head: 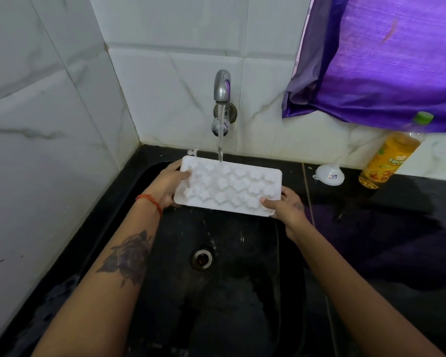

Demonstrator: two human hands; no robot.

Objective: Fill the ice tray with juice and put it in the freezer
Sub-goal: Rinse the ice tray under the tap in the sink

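Note:
A white ice tray (228,186) with several flower-shaped moulds is held level over the black sink (229,292). My left hand (169,185) grips its left end, thumb on top. My right hand (285,203) grips its near right corner. Water runs from the metal tap (222,86) onto the tray's far edge. A bottle of yellow juice (389,155) with a green cap stands on the counter at the right, against the wall.
A small white funnel (328,173) lies on the black counter (397,228) between the sink and the bottle. A purple cloth (386,60) hangs over the wall at the upper right. White tiled walls close the left and back. The sink drain (202,258) is below the tray.

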